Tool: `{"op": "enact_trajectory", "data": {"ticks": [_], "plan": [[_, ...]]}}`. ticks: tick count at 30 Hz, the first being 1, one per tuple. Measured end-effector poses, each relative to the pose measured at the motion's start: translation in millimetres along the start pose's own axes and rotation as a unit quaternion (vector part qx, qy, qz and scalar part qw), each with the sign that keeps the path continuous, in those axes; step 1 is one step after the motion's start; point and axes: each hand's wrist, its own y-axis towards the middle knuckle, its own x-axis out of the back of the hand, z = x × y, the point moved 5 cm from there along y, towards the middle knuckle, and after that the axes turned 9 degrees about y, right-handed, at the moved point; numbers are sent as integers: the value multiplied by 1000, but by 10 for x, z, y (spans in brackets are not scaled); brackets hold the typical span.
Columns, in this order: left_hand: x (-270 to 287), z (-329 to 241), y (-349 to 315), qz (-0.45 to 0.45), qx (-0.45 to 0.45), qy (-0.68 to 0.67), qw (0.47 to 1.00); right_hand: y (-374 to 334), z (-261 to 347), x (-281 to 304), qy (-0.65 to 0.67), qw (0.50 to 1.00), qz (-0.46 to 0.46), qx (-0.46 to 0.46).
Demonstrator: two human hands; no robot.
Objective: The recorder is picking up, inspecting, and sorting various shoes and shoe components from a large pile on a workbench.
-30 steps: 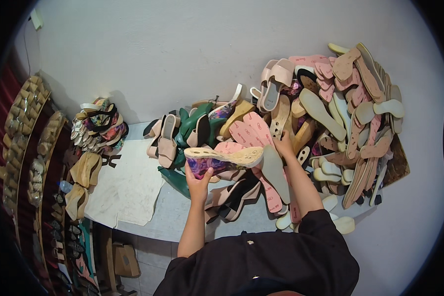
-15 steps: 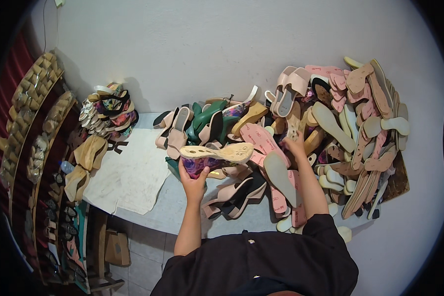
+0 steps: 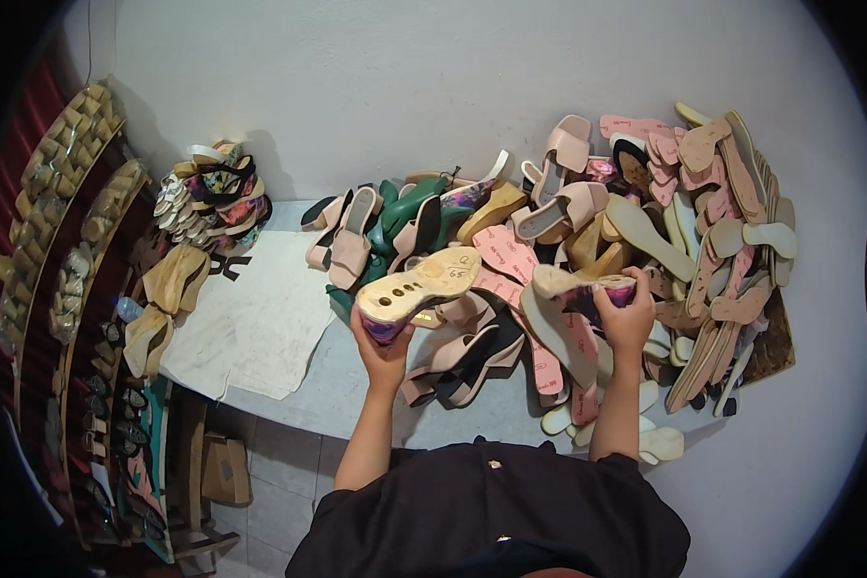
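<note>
Spread on the pale grey tabletop (image 3: 318,405), I see a creased white sheet (image 3: 250,332). At its far left corner I can make out small, dark brown forked pieces (image 3: 229,267), and beyond that corner a heap of white and floral-patterned sandals (image 3: 212,197). Left of the sheet sit bare, tan wedge soles (image 3: 175,279); farther left, shelves hold tan pieces in clear plastic (image 3: 67,159). Lower than the sheet's near edge I spot a brown cardboard box (image 3: 224,470); to its right, glossy green sandals (image 3: 409,214).

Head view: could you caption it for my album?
Left hand and right hand each hold a purple-patterned wedge sole over a table piled with sandals and insoles.
</note>
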Motion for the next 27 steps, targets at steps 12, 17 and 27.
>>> {"op": "enact_trajectory", "data": {"ticks": [12, 17, 27], "plan": [[735, 117, -453, -9, -163, 203, 966, -1086, 384, -541, 139, 932, 165, 291], [1486, 65, -584, -88, -173, 291, 937, -1626, 569, -1092, 264, 918, 169, 242], [3253, 358, -639, -203, 4, 267, 942, -2754, 1472, -2165, 375, 878, 290, 65]]}}
